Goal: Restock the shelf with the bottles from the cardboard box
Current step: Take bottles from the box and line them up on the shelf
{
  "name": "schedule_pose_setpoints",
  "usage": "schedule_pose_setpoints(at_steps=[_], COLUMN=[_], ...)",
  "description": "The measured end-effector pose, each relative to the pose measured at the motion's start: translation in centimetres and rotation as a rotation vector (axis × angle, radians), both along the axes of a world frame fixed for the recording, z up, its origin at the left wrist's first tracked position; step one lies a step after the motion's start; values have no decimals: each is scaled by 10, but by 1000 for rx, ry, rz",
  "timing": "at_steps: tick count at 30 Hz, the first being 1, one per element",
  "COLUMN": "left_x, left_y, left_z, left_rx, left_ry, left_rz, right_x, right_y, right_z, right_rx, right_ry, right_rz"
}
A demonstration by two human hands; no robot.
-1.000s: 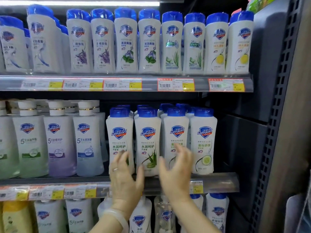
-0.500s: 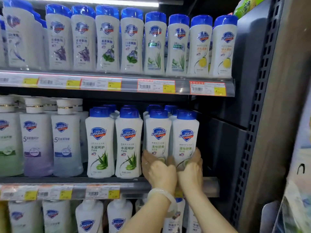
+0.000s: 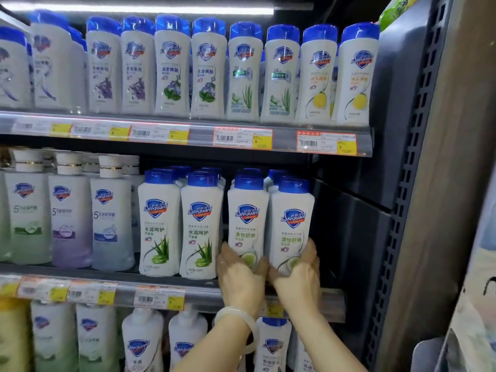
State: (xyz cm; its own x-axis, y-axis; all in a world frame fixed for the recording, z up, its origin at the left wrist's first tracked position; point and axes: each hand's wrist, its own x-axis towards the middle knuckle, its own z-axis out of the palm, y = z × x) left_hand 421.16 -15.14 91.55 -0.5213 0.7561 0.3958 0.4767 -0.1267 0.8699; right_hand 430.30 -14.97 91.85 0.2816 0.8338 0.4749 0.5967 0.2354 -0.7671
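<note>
Hands met at the front of the middle shelf, low in the frame toward five o'clock from the centre. The left hand was wrapped around the base of one cucumber bottle, fingers spread across its lower label and a ring visible on one finger; a pale bangle sat on that wrist. The right hand cupped the base of the neighbouring cucumber bottle, at three o'clock from the first, with its thumb side pressed against the left hand. Both bottles stood upright at the shelf's front edge, white with blue caps, touching each other, and more blue caps showed directly behind them. At nine o'clock from the held pair stood two aloe bottles, a narrow gap separating them from the pair. Farther toward nine o'clock stood taller tinted bottles with white caps. The upper shelf, at twelve o'clock, carried a full row of blue-capped bottles above yellow price tags. A dark perforated upright closed the bay at three o'clock. The cardboard box was out of view.
</note>
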Motion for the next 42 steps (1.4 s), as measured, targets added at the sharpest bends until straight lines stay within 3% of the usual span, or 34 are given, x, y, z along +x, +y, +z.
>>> schedule_pose_setpoints(at_steps=[4,7,10,13,17,22,27,34,37,42], left_x=[-2,-10,-39,-89,-166,-255,-322,-351,-348,-348], left_y=[-13,-35,-47,-61,-85,-97,-79,-33,-21,-13], left_z=[-3,-9,-26,-34,-35,-39,-25,-2,5,3], left_rx=[41,108,210,185,26,-73,-17,-146,-7,50], left_ry=[-13,60,72,42,17,8,136,247,197,93], left_rz=[-48,-37,118,252,392,452,397,136,91,29], right_x=[-3,-15,-46,-88,-144,-209,-273,-347,-356,-358], right_y=[-6,-14,-22,-31,-51,-61,-45,-3,6,12], right_z=[-8,-16,-15,-12,-14,-14,-5,6,3,-2], right_rx=[128,428,564,497,182,52,57,37,33,-25], right_ry=[116,39,-34,-47,-152,-233,-151,129,172,188], right_rz=[-37,-1,141,356,624,743,624,161,72,26])
